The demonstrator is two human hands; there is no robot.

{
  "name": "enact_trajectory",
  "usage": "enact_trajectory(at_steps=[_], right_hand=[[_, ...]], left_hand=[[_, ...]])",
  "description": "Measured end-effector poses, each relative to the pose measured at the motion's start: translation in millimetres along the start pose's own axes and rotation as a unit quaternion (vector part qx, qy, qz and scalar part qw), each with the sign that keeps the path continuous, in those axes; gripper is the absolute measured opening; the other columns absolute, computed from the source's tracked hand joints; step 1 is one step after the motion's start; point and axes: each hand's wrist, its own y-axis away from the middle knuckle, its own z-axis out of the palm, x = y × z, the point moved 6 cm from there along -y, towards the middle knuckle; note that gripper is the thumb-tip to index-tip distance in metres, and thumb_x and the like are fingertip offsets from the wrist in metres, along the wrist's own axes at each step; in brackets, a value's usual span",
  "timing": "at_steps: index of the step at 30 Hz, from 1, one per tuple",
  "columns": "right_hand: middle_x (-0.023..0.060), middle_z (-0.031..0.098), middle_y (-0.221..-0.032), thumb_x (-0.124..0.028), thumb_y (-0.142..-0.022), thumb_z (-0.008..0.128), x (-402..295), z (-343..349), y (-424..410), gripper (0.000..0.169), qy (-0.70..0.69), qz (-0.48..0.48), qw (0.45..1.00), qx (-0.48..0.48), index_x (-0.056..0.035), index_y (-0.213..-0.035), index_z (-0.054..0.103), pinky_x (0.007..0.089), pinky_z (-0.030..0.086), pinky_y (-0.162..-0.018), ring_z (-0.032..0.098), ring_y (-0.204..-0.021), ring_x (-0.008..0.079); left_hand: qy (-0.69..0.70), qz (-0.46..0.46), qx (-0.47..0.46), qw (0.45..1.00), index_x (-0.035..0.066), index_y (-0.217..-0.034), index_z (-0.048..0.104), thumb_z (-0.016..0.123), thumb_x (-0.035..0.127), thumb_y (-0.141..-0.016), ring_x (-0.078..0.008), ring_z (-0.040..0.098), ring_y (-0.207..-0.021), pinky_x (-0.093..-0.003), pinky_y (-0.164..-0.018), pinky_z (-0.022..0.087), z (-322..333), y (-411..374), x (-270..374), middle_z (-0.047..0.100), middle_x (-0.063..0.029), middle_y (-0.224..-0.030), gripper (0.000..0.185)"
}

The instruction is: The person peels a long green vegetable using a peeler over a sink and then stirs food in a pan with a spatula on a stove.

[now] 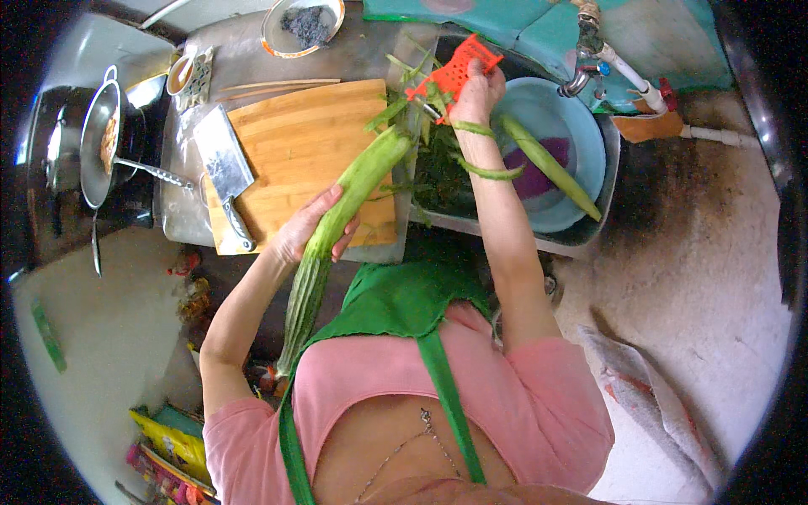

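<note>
A long ridged green gourd [353,183] slants from the sink side down toward my apron, with my left hand [315,224] wrapped around its middle. Its upper half is pale and peeled, while dark ridged skin covers the lower half. My right hand [481,88] grips an orange plastic peeler [459,69] beyond the gourd's far end, apart from it. Strips of green peel [489,167] drape over my right wrist and forearm. More peelings [435,170] lie heaped in the sink's left part. A peeled gourd [549,165] rests across the blue basin [596,139].
A cleaver [224,158] lies on the left of the wooden cutting board [303,132]. Chopsticks [284,84] lie behind it. A bowl with a scouring pad [271,41] stands at the back. At far left a pan [95,151] sits on the stove. A tap [577,79] overhangs the basin.
</note>
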Motion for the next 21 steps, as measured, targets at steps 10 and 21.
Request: enact_trajectory(at_steps=[10, 21], right_hand=[[0.0042, 0.057, -0.088, -0.004, -0.081, 0.055, 12.8, -9.7, 3.1, 0.016, 0.049, 0.011, 0.998, -0.042, -0.0068, -0.096, 0.05, 0.0295, 0.047, -0.063, 0.055, -0.071, 0.0151], [0.0019, 0.057, -0.086, -0.003, -0.081, 0.055, 5.7, -7.5, 19.1, 0.009, 0.06, 0.05, 0.995, -0.059, -0.0062, -0.089, 0.053, 0.0293, 0.045, -0.065, 0.053, -0.069, 0.0134]], left_hand=[[-0.08, 0.035, 0.065, 0.994, 0.016, -0.135, 0.028, 0.052, 0.044, -0.085, -0.0185, 0.051, -0.042, -0.0271, -0.036, 0.043, -1.6, 10.3, 0.2, 0.049, -0.0094, -0.07, 0.062], [-0.091, 0.035, 0.033, 0.995, 0.016, -0.136, 0.027, 0.053, 0.048, -0.083, -0.0168, 0.051, -0.043, -0.0264, -0.037, 0.044, -4.3, 9.9, 0.2, 0.052, -0.0078, -0.068, 0.067]])
